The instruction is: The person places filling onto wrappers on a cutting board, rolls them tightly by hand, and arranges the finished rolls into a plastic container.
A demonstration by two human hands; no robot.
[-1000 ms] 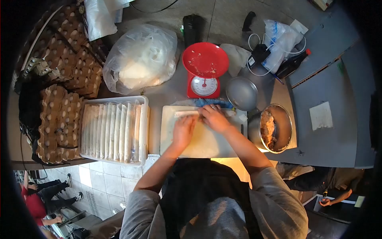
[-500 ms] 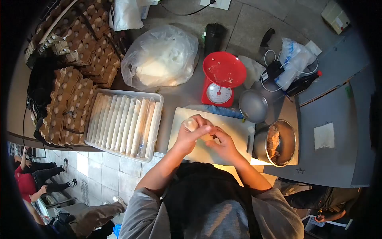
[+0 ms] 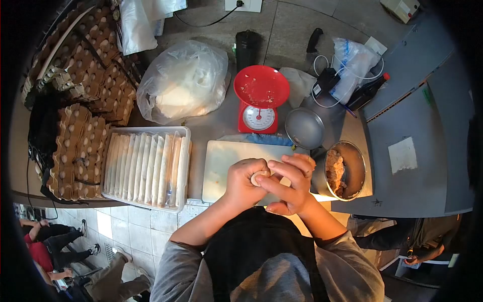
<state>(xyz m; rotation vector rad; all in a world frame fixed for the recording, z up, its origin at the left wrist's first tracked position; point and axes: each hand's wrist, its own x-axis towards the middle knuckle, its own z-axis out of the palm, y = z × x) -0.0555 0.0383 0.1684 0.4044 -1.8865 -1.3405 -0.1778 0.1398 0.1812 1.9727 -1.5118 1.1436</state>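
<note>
My left hand (image 3: 245, 182) is wrapped round a pale roll (image 3: 258, 178), whose round end shows between thumb and fingers. Close to that end is my right hand (image 3: 291, 185), its fingers spread and the thumb near the roll. Both hands are above the near part of a white cutting board (image 3: 216, 173). Behind the board stands a red scale (image 3: 258, 120) with crumbs in its red pan (image 3: 261, 86). To the left, a clear plastic container (image 3: 186, 166) holds several long pale rolls (image 3: 146, 168) side by side.
A metal pot (image 3: 354, 171) with orange-brown filling (image 3: 334, 172) stands right, beside a round metal lid (image 3: 305, 128). Egg trays (image 3: 75, 151) are stacked left. A plastic bag (image 3: 183, 83) lies behind the container. A dark bottle (image 3: 368, 92) lies back right. Other people are at both lower edges.
The roll has left the board and is now upright in my left hand, nearer my body. My right hand has come off the roll's side and its fingers have spread.
</note>
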